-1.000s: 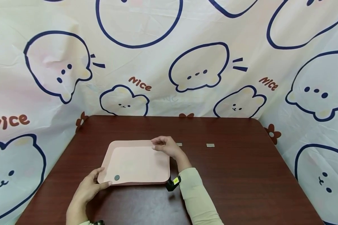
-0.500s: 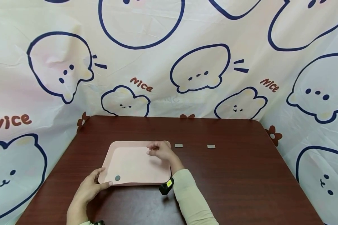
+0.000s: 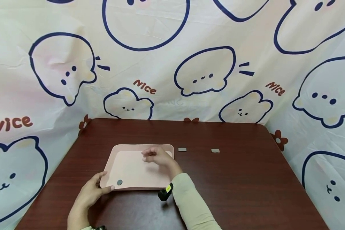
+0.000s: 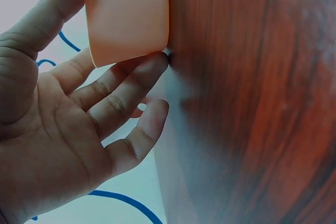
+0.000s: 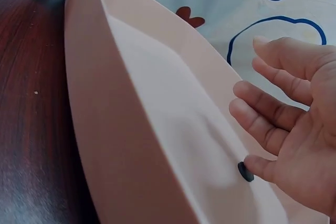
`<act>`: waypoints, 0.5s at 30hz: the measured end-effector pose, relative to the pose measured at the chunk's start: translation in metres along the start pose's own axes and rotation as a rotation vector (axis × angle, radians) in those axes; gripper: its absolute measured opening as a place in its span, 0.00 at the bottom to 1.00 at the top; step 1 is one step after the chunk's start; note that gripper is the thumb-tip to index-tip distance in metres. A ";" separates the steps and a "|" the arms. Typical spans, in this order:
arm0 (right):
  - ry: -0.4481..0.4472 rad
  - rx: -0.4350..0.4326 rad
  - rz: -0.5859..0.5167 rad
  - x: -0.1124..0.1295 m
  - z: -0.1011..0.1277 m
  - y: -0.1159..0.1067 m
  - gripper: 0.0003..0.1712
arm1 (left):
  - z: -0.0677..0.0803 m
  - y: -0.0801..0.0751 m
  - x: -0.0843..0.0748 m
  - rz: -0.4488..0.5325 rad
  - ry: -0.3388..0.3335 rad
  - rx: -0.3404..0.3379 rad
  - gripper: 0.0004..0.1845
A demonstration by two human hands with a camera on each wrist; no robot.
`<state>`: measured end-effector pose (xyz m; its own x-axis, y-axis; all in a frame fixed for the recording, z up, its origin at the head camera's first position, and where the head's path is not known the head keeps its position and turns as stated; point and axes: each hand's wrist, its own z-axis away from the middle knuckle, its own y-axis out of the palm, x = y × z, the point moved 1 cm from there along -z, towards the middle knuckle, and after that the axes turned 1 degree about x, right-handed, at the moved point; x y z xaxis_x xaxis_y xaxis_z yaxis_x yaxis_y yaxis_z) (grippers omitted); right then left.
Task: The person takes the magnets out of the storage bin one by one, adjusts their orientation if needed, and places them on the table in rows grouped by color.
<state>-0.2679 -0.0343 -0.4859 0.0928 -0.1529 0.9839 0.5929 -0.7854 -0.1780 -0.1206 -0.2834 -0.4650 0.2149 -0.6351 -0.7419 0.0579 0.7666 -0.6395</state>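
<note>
A pink tray [image 3: 132,167] lies on a dark wood table [image 3: 235,182]. One small dark disc [image 3: 119,182] sits inside it near the front-left corner. My left hand [image 3: 89,193] holds that corner, thumb on the near rim and fingers against the tray's [image 4: 126,14] side. My right hand [image 3: 156,156] hovers over the back of the tray with its fingers loosely spread and nothing between them. In the right wrist view a dark disc [image 5: 245,171] lies on the tray [image 5: 105,129] by the tip of one finger of my right hand [image 5: 294,129].
Two small grey rectangular pieces [image 3: 182,149] [image 3: 215,150] lie on the table just right of the tray's far corner. A cartoon-printed cloth [image 3: 172,64] closes off the back and both sides. Bare wood stretches to the right.
My right hand has moved left from the tray's far-right corner to over its back middle. The left hand and the tray have stayed put.
</note>
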 end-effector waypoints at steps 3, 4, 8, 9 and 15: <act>0.008 0.015 -0.032 0.000 -0.001 0.004 0.18 | 0.000 0.000 0.000 0.000 0.001 0.000 0.44; 0.014 0.018 -0.039 0.000 -0.001 0.005 0.18 | 0.000 0.000 0.000 0.002 0.002 -0.001 0.44; 0.048 0.014 -0.047 0.000 -0.003 0.005 0.20 | 0.001 0.000 0.000 0.004 0.010 -0.002 0.44; 0.054 0.007 -0.045 0.000 -0.003 0.004 0.20 | 0.001 -0.001 0.000 0.003 0.012 -0.003 0.44; 0.101 -0.061 -0.056 -0.005 0.000 -0.008 0.21 | 0.000 0.000 0.000 0.002 0.005 -0.007 0.44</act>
<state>-0.2733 -0.0278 -0.4897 -0.0218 -0.1654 0.9860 0.5448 -0.8289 -0.1270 -0.1208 -0.2831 -0.4652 0.2104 -0.6338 -0.7444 0.0508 0.7675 -0.6391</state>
